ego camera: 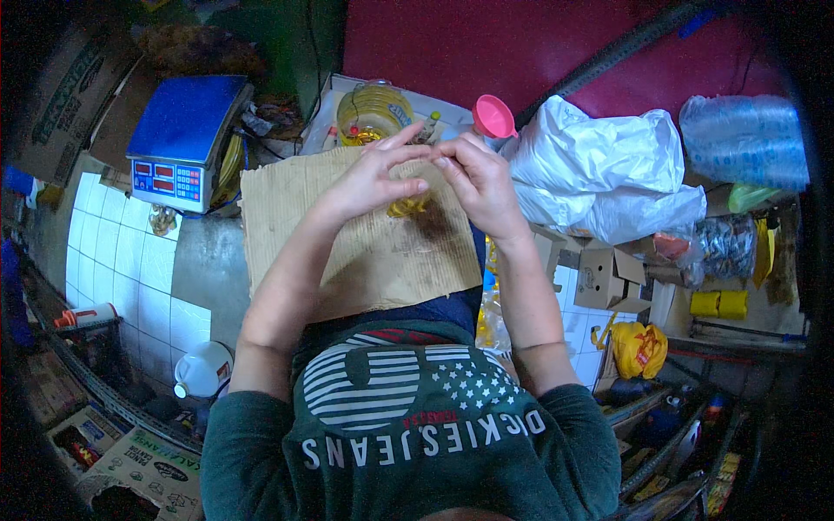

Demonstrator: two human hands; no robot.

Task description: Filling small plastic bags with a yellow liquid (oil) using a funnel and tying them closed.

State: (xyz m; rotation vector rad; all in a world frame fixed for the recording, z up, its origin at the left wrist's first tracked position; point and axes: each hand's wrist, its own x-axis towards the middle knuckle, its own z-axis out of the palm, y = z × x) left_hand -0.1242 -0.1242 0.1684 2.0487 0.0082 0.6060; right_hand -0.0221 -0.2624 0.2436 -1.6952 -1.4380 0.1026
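Note:
My left hand point(371, 179) and my right hand point(479, 179) meet at the fingertips above a sheet of corrugated cardboard point(293, 247) that lies over my lap. Whether something small and thin is pinched between the fingertips cannot be told. Below the hands, a small yellow, clear bag-like item point(408, 207) rests on the cardboard beside a dark stain. Just beyond the cardboard's far edge stand a large clear container of yellow liquid point(373, 107), a bottle with a green cap point(430, 124) and a pink funnel point(493, 117).
A blue-topped digital scale point(186, 124) stands at the left. White plastic sacks point(599, 163) are piled at the right, near an open cardboard box point(606, 277). A white jug point(203, 370) is at the lower left, a yellow bag point(638, 350) at the lower right, with metal-framed shelves around.

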